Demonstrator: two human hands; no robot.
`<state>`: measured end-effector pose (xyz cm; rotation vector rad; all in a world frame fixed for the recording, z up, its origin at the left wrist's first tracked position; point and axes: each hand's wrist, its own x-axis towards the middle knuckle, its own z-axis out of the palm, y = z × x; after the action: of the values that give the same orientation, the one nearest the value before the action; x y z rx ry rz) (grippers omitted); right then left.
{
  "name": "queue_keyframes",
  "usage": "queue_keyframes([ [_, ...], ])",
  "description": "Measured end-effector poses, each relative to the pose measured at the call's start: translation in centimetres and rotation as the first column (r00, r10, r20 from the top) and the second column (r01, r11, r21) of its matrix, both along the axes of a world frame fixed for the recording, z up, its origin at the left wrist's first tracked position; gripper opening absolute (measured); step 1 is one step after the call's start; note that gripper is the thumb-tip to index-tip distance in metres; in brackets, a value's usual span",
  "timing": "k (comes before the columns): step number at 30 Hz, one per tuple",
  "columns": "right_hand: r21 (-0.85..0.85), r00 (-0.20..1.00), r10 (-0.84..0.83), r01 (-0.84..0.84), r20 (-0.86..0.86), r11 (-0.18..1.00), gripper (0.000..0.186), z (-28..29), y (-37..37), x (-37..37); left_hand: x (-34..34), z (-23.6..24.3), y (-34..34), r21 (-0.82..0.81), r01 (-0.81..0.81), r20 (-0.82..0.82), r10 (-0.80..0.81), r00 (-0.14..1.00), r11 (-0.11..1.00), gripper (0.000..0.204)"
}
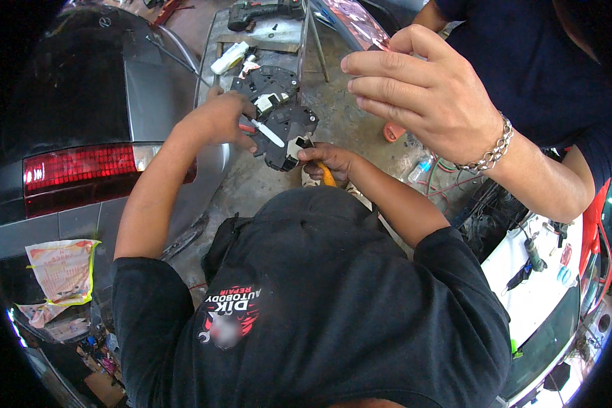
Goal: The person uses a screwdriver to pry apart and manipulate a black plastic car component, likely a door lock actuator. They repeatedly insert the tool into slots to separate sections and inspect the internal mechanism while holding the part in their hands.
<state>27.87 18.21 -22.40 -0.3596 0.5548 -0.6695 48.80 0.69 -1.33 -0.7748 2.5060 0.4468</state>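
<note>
My left hand is partly curled at the left side of a black plastic car part, thumb and fingers apart around a small red piece. A narrow white strip extends from that red piece across the part; whether they are one tool I cannot tell. My right hand is closed on the part's near right edge, beside a pale metal-like block. Below its fingers shows a yellow-orange handle. Just beyond, a similar black part lies on the bench.
The narrow bench carries a cordless drill and a white bottle. At left stands a dark car with a red tail light. A co-worker's hand with a chain bracelet reaches in from the right. Hoses and a plastic bottle lie below.
</note>
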Motion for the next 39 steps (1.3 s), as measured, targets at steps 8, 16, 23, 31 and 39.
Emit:
queue_keyframes([
  [8, -0.008, 1.000, -0.002, 0.001, -0.022, 1.000, 0.049, -0.2, -0.1, 0.0, -0.1, 0.2, -0.1, -0.003, 0.006, -0.036, -0.006, 0.999, 1.000, 0.069],
  [16, -0.046, 1.000, -0.002, 0.001, -0.023, 0.999, 0.047, 0.3, -0.2, -0.2, 0.3, -0.1, -0.2, -0.033, 0.014, -0.064, -0.016, 0.998, 0.999, 0.069],
  [23, -0.037, 0.999, 0.013, -0.015, -0.048, 0.999, 0.048, 0.1, -0.5, -0.4, 0.4, 0.0, -0.2, -0.013, -0.003, -0.099, 0.002, 0.995, 1.000, 0.069],
  [31, -0.010, 1.000, 0.019, -0.019, 0.009, 1.000, 0.044, 0.6, -0.6, -0.6, 0.9, -0.7, -0.4, -0.036, -0.025, -0.112, 0.021, 0.993, 0.999, 0.067],
  [39, -0.052, 1.000, 0.018, -0.018, -0.002, 0.998, 0.049, -0.3, -0.9, -0.5, 0.9, -0.1, -0.4, -0.045, -0.007, -0.141, 0.000, 0.990, 0.999, 0.066],
])
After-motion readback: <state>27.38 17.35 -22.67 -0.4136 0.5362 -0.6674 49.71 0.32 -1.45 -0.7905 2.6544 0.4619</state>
